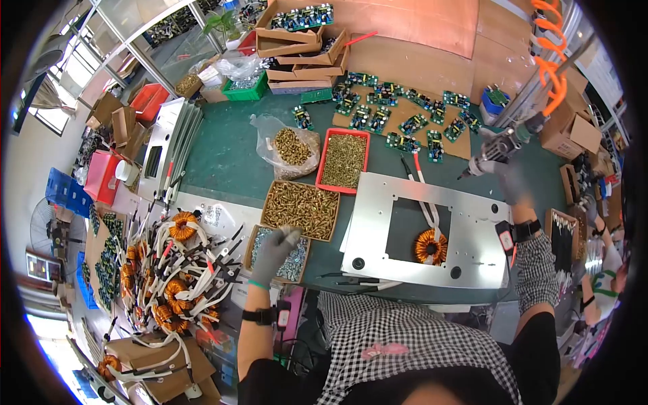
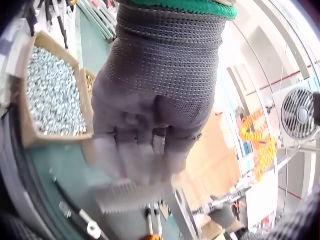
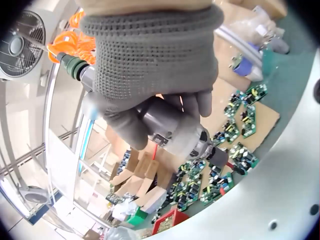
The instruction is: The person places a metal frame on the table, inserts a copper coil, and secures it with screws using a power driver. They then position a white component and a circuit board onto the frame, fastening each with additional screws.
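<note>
My right hand, in a grey glove, grips a pneumatic screwdriver above the far right of a silver metal panel. An orange coiled hose hangs above the tool, and its bit points down and away in the right wrist view. Over a cardboard box of small silver hardware, my gloved left hand reaches toward a box of brass-coloured screws. Its fingers are blurred and bunched in the left wrist view; I cannot tell whether they pinch anything. A copper-wound toroid coil shows through the panel's square cutout.
A red tray of small fasteners and a plastic bag of brass-coloured pieces stand beyond the boxes. Circuit boards lie on cardboard at the back. Many wired coils are heaped at left, near stacked metal panels.
</note>
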The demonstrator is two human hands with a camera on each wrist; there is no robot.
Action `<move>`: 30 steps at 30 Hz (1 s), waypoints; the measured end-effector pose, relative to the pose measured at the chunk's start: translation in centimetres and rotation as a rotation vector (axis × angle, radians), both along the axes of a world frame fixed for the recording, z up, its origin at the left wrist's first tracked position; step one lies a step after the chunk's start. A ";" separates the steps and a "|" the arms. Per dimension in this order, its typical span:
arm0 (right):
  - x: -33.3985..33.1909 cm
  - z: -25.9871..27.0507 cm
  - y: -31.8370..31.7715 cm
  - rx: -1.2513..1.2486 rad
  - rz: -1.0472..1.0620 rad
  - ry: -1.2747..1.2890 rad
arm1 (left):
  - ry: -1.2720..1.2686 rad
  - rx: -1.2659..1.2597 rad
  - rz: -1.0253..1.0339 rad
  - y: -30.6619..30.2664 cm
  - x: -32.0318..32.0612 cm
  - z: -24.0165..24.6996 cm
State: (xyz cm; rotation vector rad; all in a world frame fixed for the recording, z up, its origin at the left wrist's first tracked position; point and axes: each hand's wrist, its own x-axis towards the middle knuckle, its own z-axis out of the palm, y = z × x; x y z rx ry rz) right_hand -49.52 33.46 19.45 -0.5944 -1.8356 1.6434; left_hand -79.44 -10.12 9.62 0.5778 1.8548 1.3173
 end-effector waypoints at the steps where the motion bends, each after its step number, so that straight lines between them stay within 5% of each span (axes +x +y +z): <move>1: -0.2 1.4 -0.9 0.030 0.003 0.055 | 0.086 0.007 0.038 1.2 -1.3 -1.2; 6: -2.3 8.1 -7.0 0.006 0.017 0.382 | 0.460 -0.173 0.084 7.1 -3.1 -2.2; 9: -1.2 8.5 -7.3 -0.247 0.206 0.406 | 0.684 -0.407 0.045 8.7 -2.7 -4.1; 12: -0.3 7.1 -7.0 -0.233 0.235 0.496 | 0.990 -0.474 0.050 10.2 -1.6 -6.2; 21: 2.2 4.8 -7.3 0.015 0.117 0.444 | 0.547 -0.351 0.110 11.2 -5.7 -2.0; 30: 2.5 4.3 -9.8 -0.038 -0.001 0.346 | 1.017 -0.348 0.091 18.2 -13.6 -0.1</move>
